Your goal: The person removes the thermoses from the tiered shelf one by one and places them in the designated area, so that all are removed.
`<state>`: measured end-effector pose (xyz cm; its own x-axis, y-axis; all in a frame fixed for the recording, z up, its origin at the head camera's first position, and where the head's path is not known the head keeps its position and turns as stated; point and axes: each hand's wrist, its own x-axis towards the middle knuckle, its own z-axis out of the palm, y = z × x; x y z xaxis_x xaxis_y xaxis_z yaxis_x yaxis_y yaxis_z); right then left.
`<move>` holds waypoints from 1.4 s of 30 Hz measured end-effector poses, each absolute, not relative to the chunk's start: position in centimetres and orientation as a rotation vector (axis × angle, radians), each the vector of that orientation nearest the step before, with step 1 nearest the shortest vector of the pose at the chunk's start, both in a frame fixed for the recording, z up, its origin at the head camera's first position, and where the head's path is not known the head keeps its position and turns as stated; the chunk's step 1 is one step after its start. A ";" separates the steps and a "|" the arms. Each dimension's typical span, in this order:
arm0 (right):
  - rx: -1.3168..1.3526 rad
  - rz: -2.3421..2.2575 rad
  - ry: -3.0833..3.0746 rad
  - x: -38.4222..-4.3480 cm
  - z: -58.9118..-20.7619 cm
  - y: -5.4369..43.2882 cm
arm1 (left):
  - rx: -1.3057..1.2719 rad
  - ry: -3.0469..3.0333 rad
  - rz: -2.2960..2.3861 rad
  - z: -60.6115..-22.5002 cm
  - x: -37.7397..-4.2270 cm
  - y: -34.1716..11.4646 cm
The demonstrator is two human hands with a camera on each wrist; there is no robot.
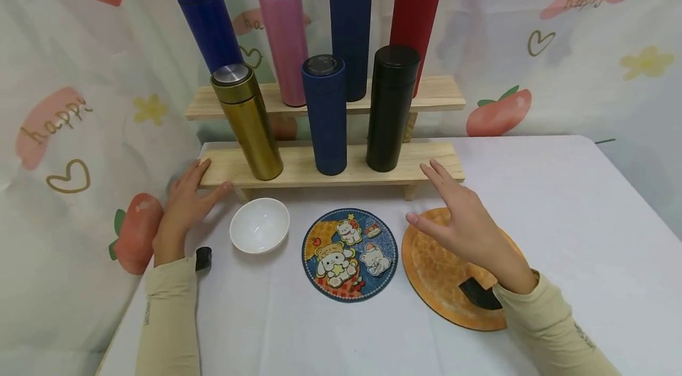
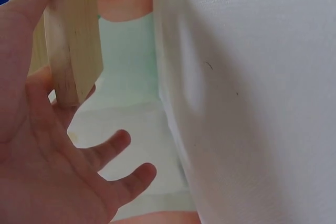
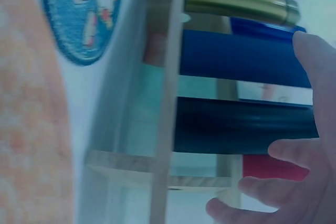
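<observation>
A two-tier wooden stand [image 1: 298, 180] carries thermos bottles. My left hand [image 1: 186, 201] holds the left end of its lower board [image 2: 79, 40], thumb along the front and forefinger round the end, with two other fingers stretched out loose. Over a round waffle-patterned mat [image 1: 431, 269], my right hand [image 1: 469, 228] hovers with fingers spread near the board's right end. It holds nothing. On the lower board stand a gold bottle [image 1: 250, 127], a dark blue bottle [image 1: 326, 121] and a black bottle [image 1: 391, 115], the black one nearest the right hand.
The upper board [image 1: 437, 95] bears a glossy blue bottle [image 1: 205, 21], a pink bottle [image 1: 282, 38], a navy bottle [image 1: 350, 26] and a red bottle [image 1: 418, 9]. In front are a white bowl [image 1: 260, 225] and a round cartoon mat [image 1: 348, 222]. A patterned curtain [image 1: 586, 80] hangs behind.
</observation>
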<state>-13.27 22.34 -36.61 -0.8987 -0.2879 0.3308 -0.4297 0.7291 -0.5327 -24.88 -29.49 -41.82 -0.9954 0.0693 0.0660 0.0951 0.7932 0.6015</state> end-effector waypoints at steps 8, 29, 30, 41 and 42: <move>0.479 1.048 -2.644 -14.7 -34.9 22.2 | -0.124 -2.947 -0.968 -41.7 -25.0 -29.7; 0.351 1.416 -2.415 -20.2 -32.0 20.8 | -0.142 -2.988 -0.833 -40.8 -25.3 -28.5; 0.351 1.449 -2.406 -20.4 -32.0 20.8 | -0.142 -2.984 -0.833 -40.8 -25.2 -28.5; 0.368 1.703 -2.316 -23.1 -32.5 19.1 | -0.157 -2.961 -0.899 -41.4 -24.9 -29.1; 0.372 1.713 -2.316 -23.4 -32.7 18.9 | -0.158 -2.957 -0.906 -41.4 -24.9 -29.1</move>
<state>-23.38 18.88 -32.67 -0.9396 -0.0630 0.3365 -0.3402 0.2819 -0.8971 -24.88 -29.11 -41.43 -0.9938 0.0839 0.0730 0.1104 0.8237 0.5561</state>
